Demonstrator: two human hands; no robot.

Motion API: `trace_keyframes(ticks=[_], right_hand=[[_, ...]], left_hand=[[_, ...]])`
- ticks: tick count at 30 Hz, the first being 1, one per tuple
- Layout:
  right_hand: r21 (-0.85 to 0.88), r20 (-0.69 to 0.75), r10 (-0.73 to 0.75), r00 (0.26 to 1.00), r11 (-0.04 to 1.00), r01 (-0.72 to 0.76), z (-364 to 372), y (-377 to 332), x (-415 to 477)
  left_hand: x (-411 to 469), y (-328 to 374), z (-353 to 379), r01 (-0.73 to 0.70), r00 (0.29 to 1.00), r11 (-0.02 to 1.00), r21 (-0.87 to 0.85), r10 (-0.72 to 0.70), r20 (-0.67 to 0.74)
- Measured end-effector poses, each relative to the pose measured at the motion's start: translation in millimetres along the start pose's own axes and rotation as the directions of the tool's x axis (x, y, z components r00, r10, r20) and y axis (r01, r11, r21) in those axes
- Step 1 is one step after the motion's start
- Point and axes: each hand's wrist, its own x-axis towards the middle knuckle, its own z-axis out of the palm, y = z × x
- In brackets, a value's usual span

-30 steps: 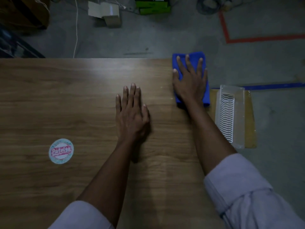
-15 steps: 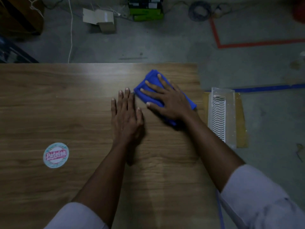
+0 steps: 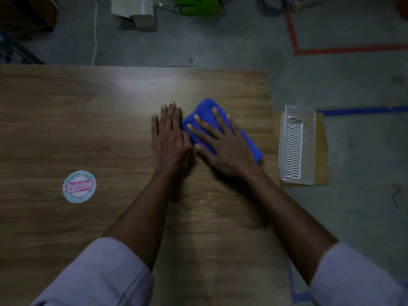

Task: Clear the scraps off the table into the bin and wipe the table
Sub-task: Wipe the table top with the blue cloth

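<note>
A folded blue cloth (image 3: 204, 109) lies on the wooden table (image 3: 88, 120) right of its middle. My right hand (image 3: 220, 142) presses flat on the cloth with fingers spread and straight. My left hand (image 3: 170, 138) rests flat on the bare wood just left of the cloth, fingers straight, its edge touching my right thumb. A clear plastic bin (image 3: 297, 144) with a white ribbed insert stands on the floor beside the table's right edge. No scraps show on the table.
A round sticker (image 3: 79, 186) sits on the table at the left. On the floor beyond the far edge are a cardboard box (image 3: 136, 12), a green box (image 3: 198, 5), cables, and red and blue tape lines.
My right hand slid the cloth from the table's right edge leftward onto the wood, up beside my left hand. My left hand stayed flat in place.
</note>
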Motion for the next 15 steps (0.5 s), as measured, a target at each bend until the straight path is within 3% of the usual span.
trace_keyframes(ticks=[5, 11, 15], right_hand=[[0.012, -0.009, 0.045, 0.999, 0.999, -0.045, -1.7, 7.2, 0.1], [0.035, -0.055, 0.273, 0.960, 0.962, -0.271, -17.2, 47.5, 88.9], [0.009, -0.073, 0.241, 0.968, 0.970, -0.241, -7.8, 31.7, 74.8]], left_hand=[[-1.3, 0.7, -4.0, -0.016, 1.000, 1.000, 0.019, 0.015, 0.016], [-1.1, 0.4, -1.2, -0.004, 1.000, 1.000, 0.001, 0.004, -0.005], [-1.2, -0.3, -1.8, 0.019, 0.999, 0.998, -0.068, -0.020, -0.025]])
